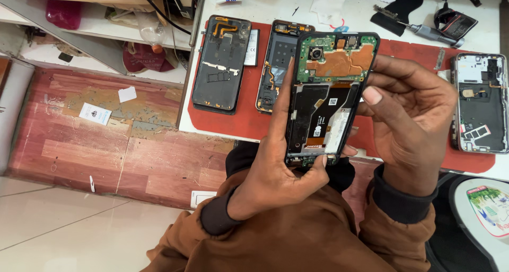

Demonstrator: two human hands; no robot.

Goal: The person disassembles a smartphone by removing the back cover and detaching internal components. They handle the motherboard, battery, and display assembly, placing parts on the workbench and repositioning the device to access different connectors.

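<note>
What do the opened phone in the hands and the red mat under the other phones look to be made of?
Opened phone: seemingly a black plastic frame, matte, holding a green circuit board with coppery foil shielding. Red mat: probably soft rubber or silicone, dull and flat on the white table.

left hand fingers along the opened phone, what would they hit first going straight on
Probably the black stripped phone frame lying on the red mat; the left hand points up along the held opened phone, though depth is unclear.

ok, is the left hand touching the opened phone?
Touching. The head view shows the left hand gripping the opened phone along its left edge and bottom end.
</note>
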